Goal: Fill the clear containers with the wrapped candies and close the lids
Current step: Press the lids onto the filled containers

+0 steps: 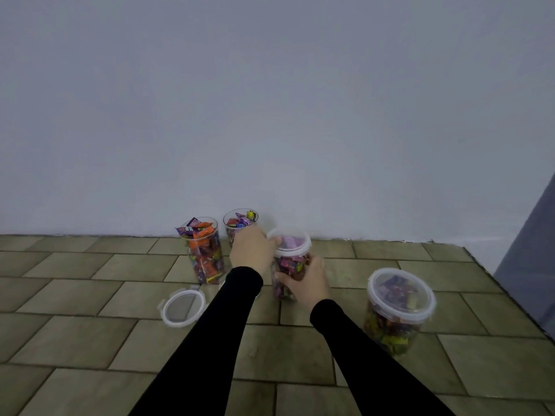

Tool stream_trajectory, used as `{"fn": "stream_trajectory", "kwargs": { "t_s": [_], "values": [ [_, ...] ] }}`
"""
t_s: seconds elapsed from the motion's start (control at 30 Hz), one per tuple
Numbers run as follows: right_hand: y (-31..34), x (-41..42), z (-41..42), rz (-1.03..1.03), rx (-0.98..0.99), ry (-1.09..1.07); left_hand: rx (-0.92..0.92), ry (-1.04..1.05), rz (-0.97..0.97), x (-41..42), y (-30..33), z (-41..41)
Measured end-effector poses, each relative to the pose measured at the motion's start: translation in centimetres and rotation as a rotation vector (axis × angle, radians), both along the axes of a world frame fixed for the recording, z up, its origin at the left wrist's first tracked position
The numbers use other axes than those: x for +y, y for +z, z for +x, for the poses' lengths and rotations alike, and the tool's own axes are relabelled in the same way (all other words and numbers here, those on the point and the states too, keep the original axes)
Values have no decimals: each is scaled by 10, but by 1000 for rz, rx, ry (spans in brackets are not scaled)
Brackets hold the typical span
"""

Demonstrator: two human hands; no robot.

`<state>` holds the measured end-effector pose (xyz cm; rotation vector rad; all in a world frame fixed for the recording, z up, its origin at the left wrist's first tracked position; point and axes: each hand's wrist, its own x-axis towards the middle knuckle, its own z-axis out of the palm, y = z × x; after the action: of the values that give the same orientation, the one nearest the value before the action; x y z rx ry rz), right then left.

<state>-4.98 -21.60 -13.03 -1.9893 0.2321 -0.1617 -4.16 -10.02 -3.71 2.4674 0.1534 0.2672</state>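
Observation:
A clear container full of wrapped candies (pixel 288 265) stands in the middle of the tiled surface with a white-rimmed lid (pixel 292 243) on top. My left hand (pixel 250 250) touches the lid's left edge with its fingers curled over the rim. My right hand (pixel 306 282) grips the container's body from the front right. Two open containers heaped with candies stand behind, one at the left (pixel 204 250) and one by the wall (pixel 240 220), partly hidden by my left hand. A lidded full container (pixel 396 310) stands at the right. A loose lid (pixel 181 307) lies flat at the left.
A plain pale wall (pixel 270 115) rises right behind the containers. The brick-patterned surface (pixel 90 340) spreads wide to the left and toward me. A grey panel (pixel 531 265) stands at the far right edge. Another lid's edge shows under my left forearm.

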Motion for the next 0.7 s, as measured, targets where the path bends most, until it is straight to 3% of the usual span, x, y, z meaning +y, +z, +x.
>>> {"fn": "stream_trajectory", "kwargs": {
  "t_s": [0.23,0.37,0.5,0.7],
  "values": [
    [6,-2,6,-128,-2,-74,4,-9,-54,-2,-3,4],
    [17,2,7,-366,172,-126,59,-162,-391,14,-10,-6],
    [32,6,-1,-733,309,122,119,-224,-162,51,-31,-14],
    [63,43,-10,-613,251,341,258,-259,261,96,-60,-21]
  ]
}}
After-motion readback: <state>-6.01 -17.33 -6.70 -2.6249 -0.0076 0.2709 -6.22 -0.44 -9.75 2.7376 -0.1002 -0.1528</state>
